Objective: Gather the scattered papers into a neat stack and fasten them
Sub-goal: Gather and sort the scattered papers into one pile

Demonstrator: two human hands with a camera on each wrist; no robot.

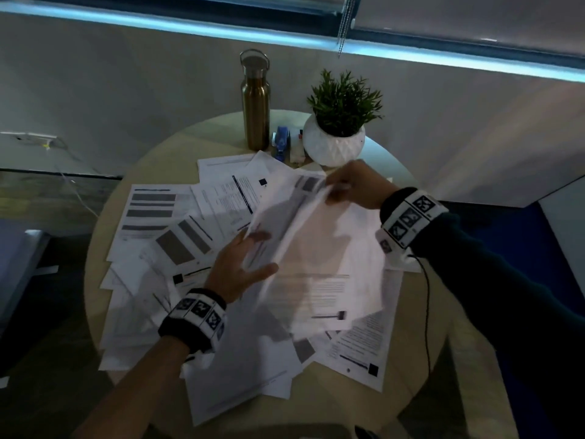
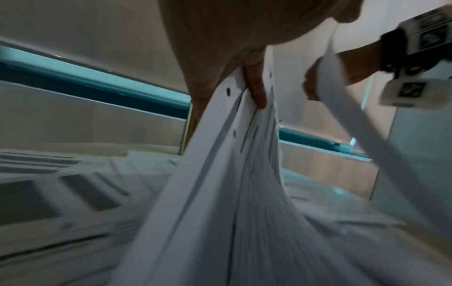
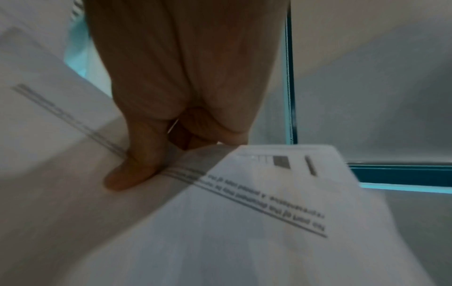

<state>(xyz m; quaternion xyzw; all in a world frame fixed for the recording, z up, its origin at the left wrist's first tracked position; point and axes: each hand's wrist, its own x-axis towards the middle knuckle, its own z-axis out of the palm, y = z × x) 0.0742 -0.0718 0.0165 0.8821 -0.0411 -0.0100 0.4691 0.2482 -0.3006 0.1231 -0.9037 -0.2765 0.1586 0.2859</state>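
Both the left hand (image 1: 241, 268) and right hand (image 1: 354, 184) grip blurred lifted papers (image 1: 319, 255) (print unreadable), hiding sheets beneath.

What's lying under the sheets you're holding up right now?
Under the lifted sheets, held by left hand and right hand, more printed pages lie overlapping on the round table. Whatever sits directly beneath stays covered.

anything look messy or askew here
Yes: the papers lie fanned at all angles across the round table, some overhanging its near edge. Both hands, left and right, grip a loose, uneven bundle.
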